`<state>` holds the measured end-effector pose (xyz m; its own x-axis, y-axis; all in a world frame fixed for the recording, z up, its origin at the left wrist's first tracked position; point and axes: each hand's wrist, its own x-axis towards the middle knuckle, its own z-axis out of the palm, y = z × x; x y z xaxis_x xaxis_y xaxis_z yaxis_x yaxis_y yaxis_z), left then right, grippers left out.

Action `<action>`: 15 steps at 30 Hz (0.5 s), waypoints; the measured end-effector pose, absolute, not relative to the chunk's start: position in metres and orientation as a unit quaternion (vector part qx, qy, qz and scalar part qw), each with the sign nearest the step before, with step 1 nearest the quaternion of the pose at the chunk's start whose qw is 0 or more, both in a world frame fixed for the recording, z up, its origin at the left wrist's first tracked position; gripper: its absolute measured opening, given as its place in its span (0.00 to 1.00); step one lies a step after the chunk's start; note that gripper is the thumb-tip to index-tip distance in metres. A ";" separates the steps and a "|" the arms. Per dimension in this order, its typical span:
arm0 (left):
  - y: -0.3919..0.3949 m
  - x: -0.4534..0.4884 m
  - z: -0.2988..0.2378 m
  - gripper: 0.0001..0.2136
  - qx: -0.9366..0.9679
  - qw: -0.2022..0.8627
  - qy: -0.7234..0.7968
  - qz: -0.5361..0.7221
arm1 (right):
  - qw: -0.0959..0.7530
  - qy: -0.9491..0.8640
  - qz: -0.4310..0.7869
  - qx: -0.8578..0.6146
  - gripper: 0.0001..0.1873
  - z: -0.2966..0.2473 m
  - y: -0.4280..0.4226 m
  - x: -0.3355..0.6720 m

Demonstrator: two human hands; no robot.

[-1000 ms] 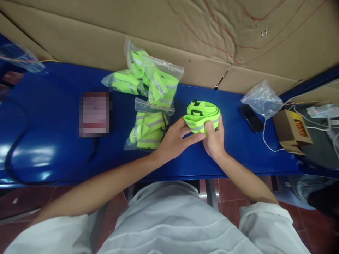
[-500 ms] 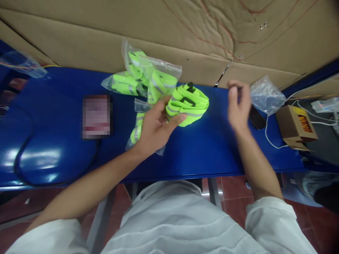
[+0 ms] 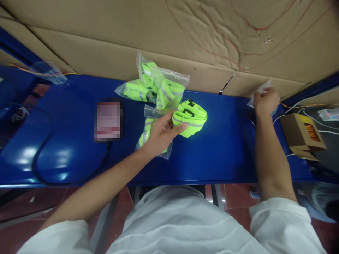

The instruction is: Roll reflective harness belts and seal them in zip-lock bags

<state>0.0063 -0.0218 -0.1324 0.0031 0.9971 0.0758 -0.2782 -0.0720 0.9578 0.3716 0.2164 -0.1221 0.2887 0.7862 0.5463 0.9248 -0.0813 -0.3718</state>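
My left hand (image 3: pixel 161 134) grips a folded neon-green reflective vest (image 3: pixel 191 117) by its left edge, just above the blue table (image 3: pixel 217 148). Under that hand lies a bagged green vest (image 3: pixel 148 132). Far to the right, my right hand (image 3: pixel 265 102) is closed on a clear plastic bag (image 3: pixel 261 92) at the table's back edge; the hand hides most of the bag.
Two more bagged green vests (image 3: pixel 159 88) lie at the back centre. A blurred rectangular item (image 3: pixel 108 120) sits to the left, and an open cardboard box (image 3: pixel 302 135) with white cables stands at the right. A cardboard wall (image 3: pixel 169 38) backs the table.
My right hand let go of the folded vest and reached right to the clear bag, closing on it. My left hand carried the vest leftward and keeps hold of it.
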 end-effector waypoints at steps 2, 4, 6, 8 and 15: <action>-0.024 0.007 -0.132 0.24 0.451 0.568 0.394 0.565 | 0.363 -0.592 -0.063 -0.717 0.16 -0.120 0.189 0.350; -0.027 0.009 -0.131 0.24 0.460 0.592 0.375 0.546 | 0.453 -0.652 0.086 -0.602 0.19 -0.118 0.149 0.319; -0.029 0.010 -0.131 0.25 0.477 0.617 0.349 0.520 | 0.487 -0.710 0.137 -0.489 0.15 -0.117 0.106 0.285; -0.032 0.013 -0.130 0.26 0.510 0.622 0.326 0.498 | 0.443 -0.769 0.181 -0.423 0.12 -0.117 0.070 0.256; -0.032 0.021 -0.138 0.24 0.480 0.641 0.353 0.483 | 0.397 -0.736 0.412 -0.361 0.18 -0.138 0.039 0.237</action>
<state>0.0210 -0.0315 -0.1384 0.2841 0.9587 0.0119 -0.2807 0.0713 0.9571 0.2369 0.0389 -0.1375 -0.4239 0.8590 0.2870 0.2036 0.3992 -0.8940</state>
